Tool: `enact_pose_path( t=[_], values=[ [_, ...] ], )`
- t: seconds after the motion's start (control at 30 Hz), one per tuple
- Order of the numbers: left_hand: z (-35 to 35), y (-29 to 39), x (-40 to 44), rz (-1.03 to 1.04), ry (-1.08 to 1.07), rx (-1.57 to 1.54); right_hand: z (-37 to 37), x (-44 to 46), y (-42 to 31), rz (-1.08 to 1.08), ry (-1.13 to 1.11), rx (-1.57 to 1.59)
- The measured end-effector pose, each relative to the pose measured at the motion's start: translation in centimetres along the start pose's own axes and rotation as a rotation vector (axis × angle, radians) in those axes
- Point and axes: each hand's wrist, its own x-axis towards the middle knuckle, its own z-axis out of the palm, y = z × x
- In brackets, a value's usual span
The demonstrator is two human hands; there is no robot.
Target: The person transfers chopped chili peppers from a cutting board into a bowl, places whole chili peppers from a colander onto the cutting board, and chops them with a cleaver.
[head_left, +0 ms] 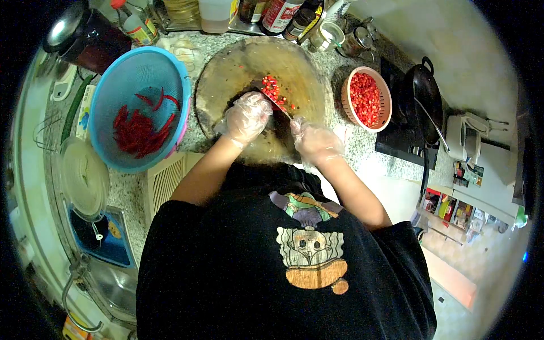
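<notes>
My right hand (317,140), in a clear plastic glove, is closed round the handle of a knife (277,103). The blade slants up and left across a round wooden chopping board (226,71). My left hand (247,116), gloved too, is curled against the board beside the blade's far end; what lies under its fingers is hidden. Chopped red chillies (271,86) lie in a small heap along the blade's far side, with a few bits scattered to the right.
Left of the board, a blue mesh basket (184,85) holds whole red chillies (139,130). To the right stands a pink basket (347,107) of chopped chillies. Bottles (280,17) line the back. A wok (422,93) sits on the stove at far right; a sink (122,286) is lower left.
</notes>
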Motion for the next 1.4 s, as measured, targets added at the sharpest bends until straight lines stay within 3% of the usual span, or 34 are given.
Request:
enact_pose_path(
  t=[0.2,0.3,0.53,0.77,1.0,1.1,1.2,1.4],
  values=[
    [-2.2,1.4,1.9,0.03,0.0,-0.147,-2.2,0.6,-1.2,-0.002,-0.124,-0.027],
    [-2.0,1.2,1.6,-0.008,-0.029,-0.114,-1.0,3.3,-1.1,-0.13,-0.053,0.046],
    [-1.9,1.5,1.7,0.011,0.055,-0.103,-1.1,3.3,-1.4,-0.108,0.045,0.059],
    [-1.9,0.9,2.0,0.047,-0.031,-0.173,-3.3,3.2,-0.9,-0.089,-0.114,0.082],
    [-1.2,0.9,1.1,-0.002,0.012,-0.144,0.1,4.2,-1.0,-0.151,0.092,0.176],
    [-1.1,1.2,1.3,0.012,0.054,-0.101,-1.0,3.0,0.0,-0.072,0.005,0.109],
    [-1.4,0.9,1.4,0.045,-0.009,-0.081,-0.2,1.0,0.2,-0.083,0.089,0.038],
    [-1.3,1.0,1.3,0.059,0.026,-0.055,-1.1,0.1,-0.7,-0.012,0.041,0.061]
  ],
)
